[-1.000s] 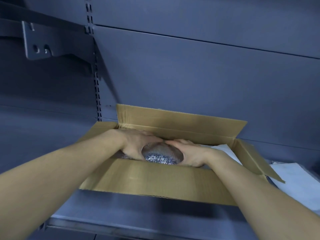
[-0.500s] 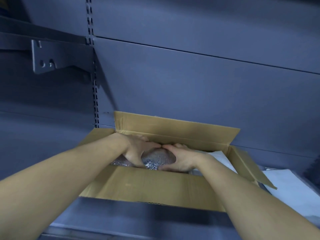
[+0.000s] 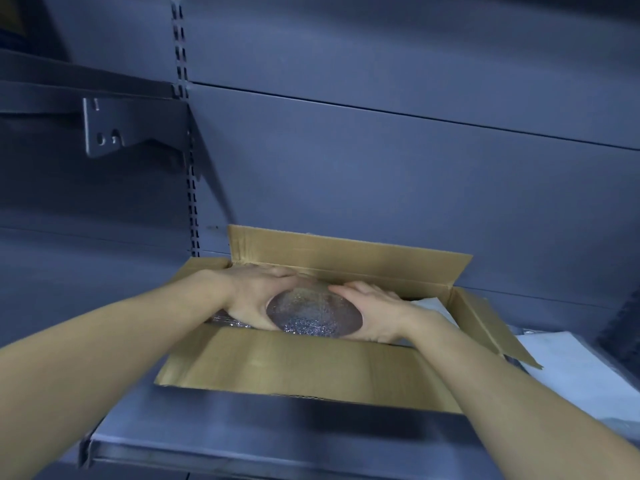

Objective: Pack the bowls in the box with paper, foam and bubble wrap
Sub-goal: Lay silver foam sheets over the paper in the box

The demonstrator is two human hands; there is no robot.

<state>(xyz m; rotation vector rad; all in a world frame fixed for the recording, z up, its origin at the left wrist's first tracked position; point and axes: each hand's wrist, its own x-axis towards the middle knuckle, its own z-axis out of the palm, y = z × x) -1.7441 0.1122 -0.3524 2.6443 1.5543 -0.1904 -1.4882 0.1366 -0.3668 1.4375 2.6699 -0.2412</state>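
Note:
An open cardboard box [image 3: 294,368] stands on a grey metal shelf, its flaps folded out. Inside it, a round bowl wrapped in bubble wrap [image 3: 313,311] shows between my two hands. My left hand [image 3: 258,299] cups the bundle's left side and my right hand [image 3: 372,315] cups its right side, both gripping it just above the front wall. More bubble wrap [image 3: 225,321] peeks out at the box's left. White paper or foam [image 3: 431,304] lies in the right part of the box. The box floor is hidden.
White sheets [image 3: 568,368] lie on the shelf to the right of the box. The grey shelf [image 3: 214,441] has a front lip close to me. A slotted upright [image 3: 190,174] and a shelf bracket [image 3: 114,133] stand at the back left.
My view has tilted up, so the box sits lower in the picture. Both hands stay on the wrapped bowl; they closed over it, then spread, showing more of its top.

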